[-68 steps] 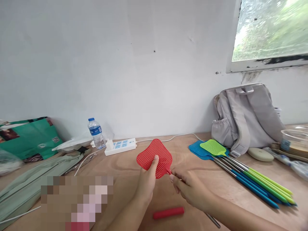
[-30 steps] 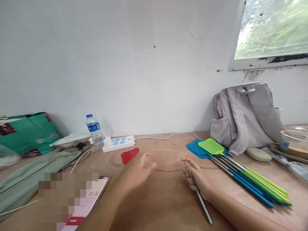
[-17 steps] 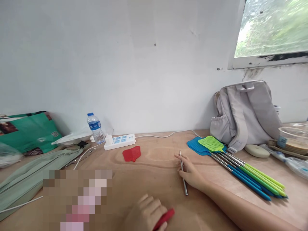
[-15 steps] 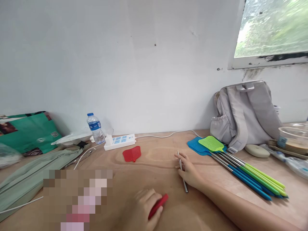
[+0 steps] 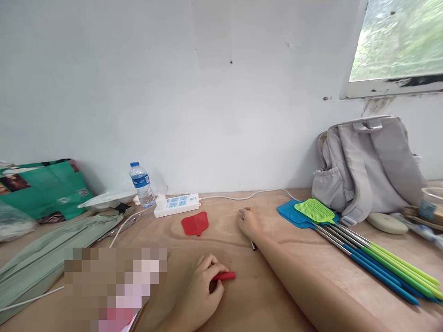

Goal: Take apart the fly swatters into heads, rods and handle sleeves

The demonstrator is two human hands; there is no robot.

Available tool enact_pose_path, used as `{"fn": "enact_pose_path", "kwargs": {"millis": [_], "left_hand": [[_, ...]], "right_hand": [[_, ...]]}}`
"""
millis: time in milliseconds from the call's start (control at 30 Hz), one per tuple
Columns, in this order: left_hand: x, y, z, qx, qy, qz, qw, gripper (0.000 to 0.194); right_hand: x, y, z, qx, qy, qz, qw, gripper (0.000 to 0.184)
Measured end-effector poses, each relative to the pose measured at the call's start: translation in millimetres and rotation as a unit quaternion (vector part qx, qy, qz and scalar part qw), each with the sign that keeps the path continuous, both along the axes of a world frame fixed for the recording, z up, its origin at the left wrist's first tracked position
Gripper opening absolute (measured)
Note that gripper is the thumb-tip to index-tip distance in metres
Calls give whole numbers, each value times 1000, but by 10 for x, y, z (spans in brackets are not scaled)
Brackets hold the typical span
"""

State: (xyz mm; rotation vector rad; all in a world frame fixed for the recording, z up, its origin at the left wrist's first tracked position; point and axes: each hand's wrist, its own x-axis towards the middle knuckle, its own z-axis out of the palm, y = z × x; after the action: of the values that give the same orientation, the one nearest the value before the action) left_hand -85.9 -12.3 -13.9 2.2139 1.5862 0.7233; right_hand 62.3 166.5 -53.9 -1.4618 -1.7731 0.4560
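A red perforated fly swatter head (image 5: 195, 223) lies flat on the wooden table, detached from any rod. My left hand (image 5: 204, 288) rests low in the middle, thumb and fingers closed around a short red handle grip (image 5: 226, 275) at table level. Farther up and to the right, my right hand (image 5: 249, 222) is closed over a thin metal rod (image 5: 254, 245). Only the rod's lower end shows below the palm; the rest is mostly covered by the hand.
Blue swatters (image 5: 290, 213) and green swatters (image 5: 314, 211) lie stacked at right, before a grey backpack (image 5: 374, 161). A white power strip (image 5: 177, 205) and water bottle (image 5: 142, 186) stand near the wall. At left lie a green bag (image 5: 44, 193), grey-green cloth (image 5: 69, 244) and a pixelated patch.
The red swatter head, earlier held in both hands, was put down near the power strip. My left hand took up the red grip; my right hand moved the rod left and away from me.
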Motion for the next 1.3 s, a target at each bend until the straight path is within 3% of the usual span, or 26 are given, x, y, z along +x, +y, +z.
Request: {"fn": "enact_pose_path", "kwargs": {"millis": [367,833,1300], "left_hand": [[37,-29,-60,-23,-34,2,999,33],[53,-14,-62,-18,-44,-2,999,33],[41,-44,-46,-24,-46,-11,999,37]], "right_hand": [[-62,258,41,2,3,-60,998,23],[-158,421,-43,8,-29,-37,999,17],[-120,408,-6,10,-53,-16,998,19]]}}
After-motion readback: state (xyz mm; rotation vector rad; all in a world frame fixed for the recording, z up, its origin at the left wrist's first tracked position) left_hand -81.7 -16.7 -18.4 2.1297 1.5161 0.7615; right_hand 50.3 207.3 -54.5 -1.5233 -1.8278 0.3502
